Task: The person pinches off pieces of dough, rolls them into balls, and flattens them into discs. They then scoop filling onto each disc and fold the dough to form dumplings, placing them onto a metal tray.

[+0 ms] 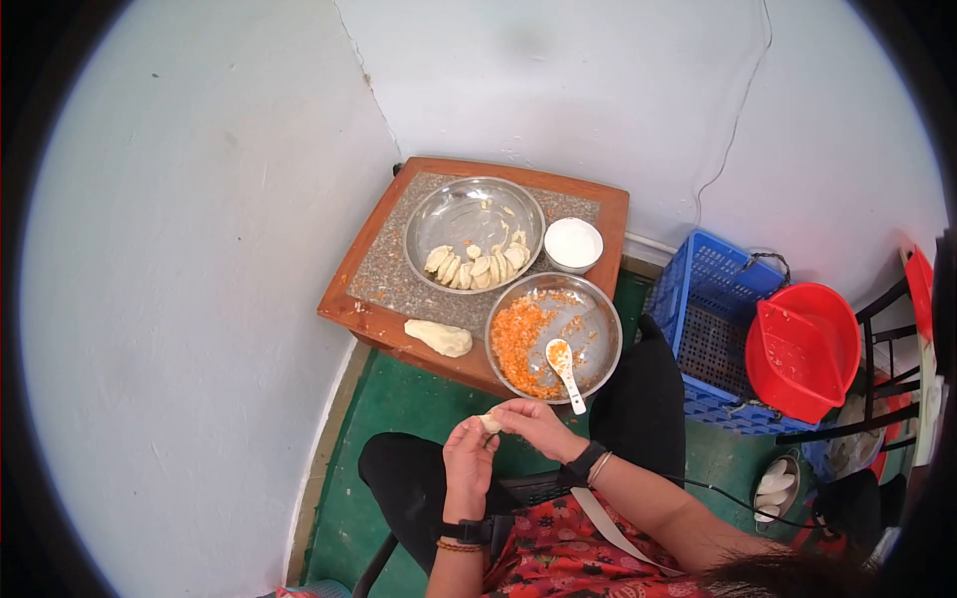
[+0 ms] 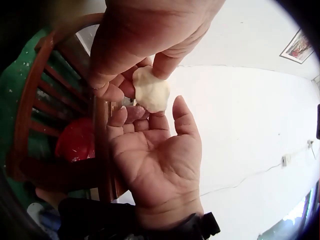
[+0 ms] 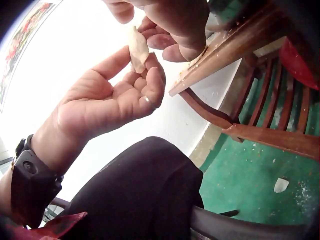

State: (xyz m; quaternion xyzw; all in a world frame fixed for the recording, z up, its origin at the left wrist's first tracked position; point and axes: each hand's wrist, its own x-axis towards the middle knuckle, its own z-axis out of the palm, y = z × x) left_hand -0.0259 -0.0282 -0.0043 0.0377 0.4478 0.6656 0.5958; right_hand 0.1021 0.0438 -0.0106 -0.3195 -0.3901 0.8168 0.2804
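Between the fingertips of both hands is a small, flattened dumpling wrapper (image 2: 152, 90) of pale dough, held over the lap at the table's near edge. The left hand (image 1: 467, 456) pinches one side of it with thumb and fingers. On the opposite side, the right hand (image 1: 539, 427) pinches it too. In the right wrist view the wrapper (image 3: 138, 50) appears nearly edge-on. Just beyond the hands, a metal plate (image 1: 601, 344) holds orange chopped filling (image 1: 518, 344) and a white spoon (image 1: 564, 374). A lump of dough (image 1: 439, 337) lies at the table's front edge.
On the low table (image 1: 374, 249), a large metal tray (image 1: 449, 214) bears a row of several dumplings (image 1: 480, 269). Beside it stands a bowl (image 1: 574, 268) of white powder. A blue crate (image 1: 702, 264) and a red basin (image 1: 812, 344) are on the right.
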